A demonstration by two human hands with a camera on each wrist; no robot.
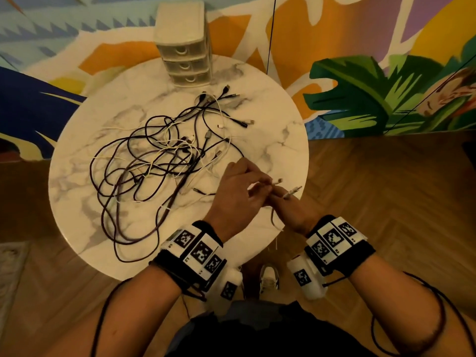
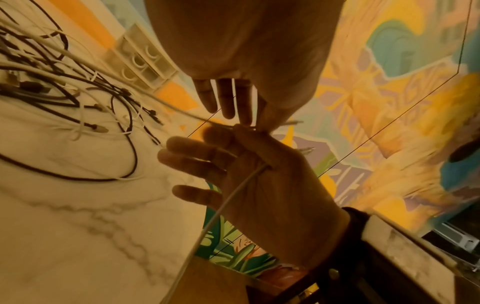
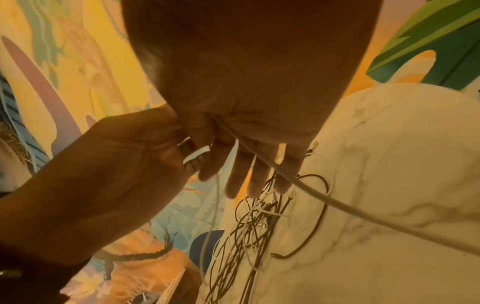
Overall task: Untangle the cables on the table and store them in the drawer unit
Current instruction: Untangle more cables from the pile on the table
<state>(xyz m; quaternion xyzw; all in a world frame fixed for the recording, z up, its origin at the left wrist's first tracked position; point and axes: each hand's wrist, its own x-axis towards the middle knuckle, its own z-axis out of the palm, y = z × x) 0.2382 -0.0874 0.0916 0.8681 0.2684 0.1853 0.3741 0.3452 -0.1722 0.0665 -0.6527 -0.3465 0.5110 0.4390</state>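
Note:
A tangle of black and white cables (image 1: 159, 155) sprawls across the round marble table (image 1: 270, 119). The cream three-drawer unit (image 1: 184, 47) stands at the far edge, all drawers closed. Both hands hover over the table's near right edge. My left hand (image 1: 239, 186) pinches a white cable (image 1: 291, 193) near its plug ends. My right hand (image 1: 288, 210) holds the same cable under its thumb. In the left wrist view the cable (image 2: 226, 203) runs down out of the right hand (image 2: 272, 195). In the right wrist view it (image 3: 324, 199) trails back over the table toward the tangle (image 3: 254, 226).
The table edge lies right under the hands, with wooden floor and a white shoe (image 1: 269, 278) below. A painted mural wall stands behind the table. A thin black wire (image 1: 270, 34) hangs down just right of the drawer unit.

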